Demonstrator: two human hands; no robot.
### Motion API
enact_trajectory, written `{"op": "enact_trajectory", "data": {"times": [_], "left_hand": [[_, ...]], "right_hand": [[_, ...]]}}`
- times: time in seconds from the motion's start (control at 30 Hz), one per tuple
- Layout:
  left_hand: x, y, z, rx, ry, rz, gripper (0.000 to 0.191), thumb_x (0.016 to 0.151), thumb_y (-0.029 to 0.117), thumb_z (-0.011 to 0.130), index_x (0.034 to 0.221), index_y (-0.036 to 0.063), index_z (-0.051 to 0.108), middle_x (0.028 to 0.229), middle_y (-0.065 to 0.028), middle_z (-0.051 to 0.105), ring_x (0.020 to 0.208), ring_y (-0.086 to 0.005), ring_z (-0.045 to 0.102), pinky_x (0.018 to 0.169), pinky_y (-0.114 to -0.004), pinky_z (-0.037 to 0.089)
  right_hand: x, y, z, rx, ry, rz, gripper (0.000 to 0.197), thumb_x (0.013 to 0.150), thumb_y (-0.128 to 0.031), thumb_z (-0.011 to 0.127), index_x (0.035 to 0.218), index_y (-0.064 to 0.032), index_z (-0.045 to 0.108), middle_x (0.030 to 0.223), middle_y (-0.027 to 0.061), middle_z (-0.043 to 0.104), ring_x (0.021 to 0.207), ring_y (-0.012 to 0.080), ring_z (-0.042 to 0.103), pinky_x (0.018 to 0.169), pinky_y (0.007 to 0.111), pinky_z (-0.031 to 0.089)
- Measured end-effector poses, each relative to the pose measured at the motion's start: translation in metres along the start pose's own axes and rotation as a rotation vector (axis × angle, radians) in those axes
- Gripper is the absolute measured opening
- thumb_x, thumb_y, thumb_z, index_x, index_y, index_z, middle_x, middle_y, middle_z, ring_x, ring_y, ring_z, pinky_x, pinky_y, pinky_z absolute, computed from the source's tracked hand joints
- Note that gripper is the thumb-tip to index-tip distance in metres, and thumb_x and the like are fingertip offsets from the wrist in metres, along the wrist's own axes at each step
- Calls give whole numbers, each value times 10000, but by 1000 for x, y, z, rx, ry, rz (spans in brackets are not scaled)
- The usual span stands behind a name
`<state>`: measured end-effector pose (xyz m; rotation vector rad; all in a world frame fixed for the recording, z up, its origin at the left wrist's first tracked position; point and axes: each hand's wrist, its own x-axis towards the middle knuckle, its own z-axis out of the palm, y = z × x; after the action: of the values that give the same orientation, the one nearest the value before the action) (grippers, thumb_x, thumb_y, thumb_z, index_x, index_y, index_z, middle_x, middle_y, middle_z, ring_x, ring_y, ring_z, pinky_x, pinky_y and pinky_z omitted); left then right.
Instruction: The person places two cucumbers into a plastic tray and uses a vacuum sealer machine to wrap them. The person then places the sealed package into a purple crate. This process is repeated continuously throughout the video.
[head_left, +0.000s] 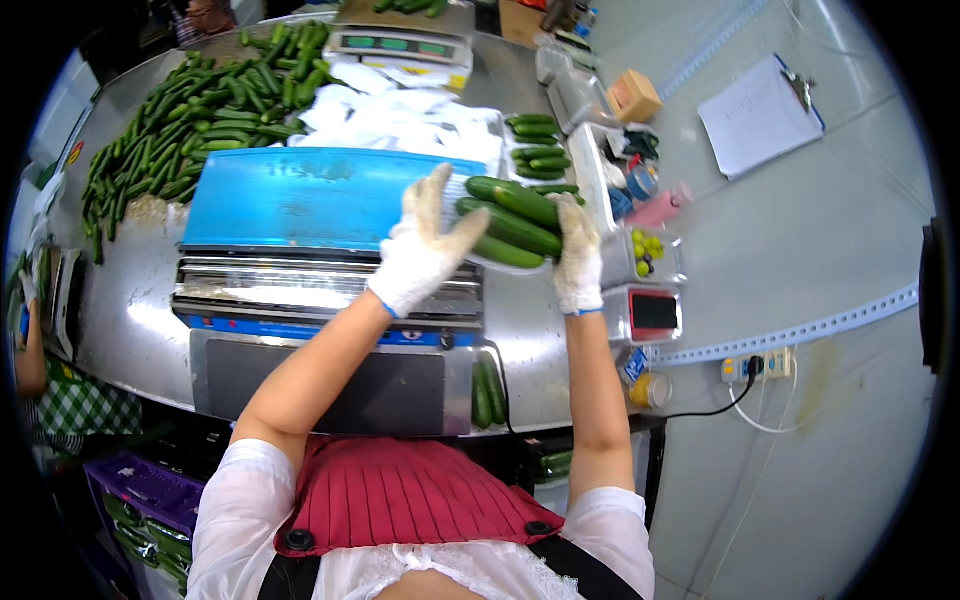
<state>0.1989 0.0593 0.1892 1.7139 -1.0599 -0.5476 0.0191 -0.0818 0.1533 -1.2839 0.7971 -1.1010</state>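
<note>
Several cucumbers (517, 217) lie on a white tray (510, 266) that is up over the right end of the wrapping machine. My right hand (577, 247), in a white knitted glove, grips the tray's right side and the cucumber ends. On the left side my gloved left hand (427, 236) is spread, its thumb over the cucumbers; whether its fingers press on the tray I cannot tell. Below my hands is the film wrapping machine (330, 285) with a blue cover (292, 199) and a dark plate (322, 382). More cucumbers on trays (536, 146) sit behind.
A large cucumber pile (202, 120) covers the table's (120, 300) back left. White foam trays (397, 120) and a digital scale (397, 49) stand behind the machine. Along the right edge are a white bin (596, 176), a container of fruit (649, 255) and a phone (654, 311). A co-worker's arm (31, 345) shows far left.
</note>
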Motion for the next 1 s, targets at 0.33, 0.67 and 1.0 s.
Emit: {"op": "enact_trajectory", "data": {"times": [0.33,0.67,1.0], "left_hand": [[41,-168,-167,459,86,-71,689,967,631,341,1466,158,393,1436,-207,454,1273,-435,466,1076,-468,367],[1,-110,-222,277,62,-243,574,979,525,445,1323,79,557,1276,-209,610,1163,-386,585,1024,-371,427],[18,-108,-207,511,-22,265,442,807,338,733,1180,117,644,1065,-118,642,1052,-315,583,918,-387,488]], "right_hand": [[-3,30,210,-541,-352,30,516,925,-466,632,1110,14,677,1045,162,684,989,242,613,908,319,452],[2,7,216,-719,-458,113,486,871,-448,703,901,37,674,677,35,565,597,99,511,555,261,435],[6,-16,207,561,-459,406,460,980,-416,574,1224,-26,554,884,119,645,596,145,587,516,229,502]]}}
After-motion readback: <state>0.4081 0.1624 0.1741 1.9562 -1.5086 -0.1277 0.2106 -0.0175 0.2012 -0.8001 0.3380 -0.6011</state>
